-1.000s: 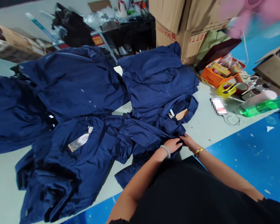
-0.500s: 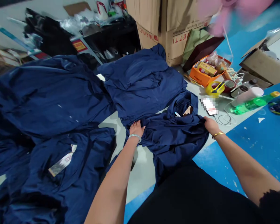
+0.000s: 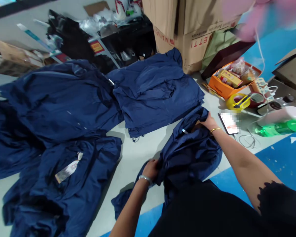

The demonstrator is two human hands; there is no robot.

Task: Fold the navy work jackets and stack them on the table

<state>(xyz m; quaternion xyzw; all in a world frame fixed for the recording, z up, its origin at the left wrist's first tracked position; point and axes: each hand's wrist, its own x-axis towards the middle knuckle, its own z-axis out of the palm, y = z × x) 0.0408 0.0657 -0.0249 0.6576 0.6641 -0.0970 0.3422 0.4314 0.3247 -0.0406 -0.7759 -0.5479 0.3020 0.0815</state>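
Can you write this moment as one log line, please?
left hand: grips navy garment; right hand: grips it near collar; phone: on table, near right hand

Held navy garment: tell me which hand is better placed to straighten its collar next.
Right, probably: the right hand is at the collar, while the left hand holds the garment farther from it.

Even indoor light, soft shadows on the pale tabletop (image 3: 138, 151), pink fan blades (image 3: 251, 19) motion-blurred, edges stretched
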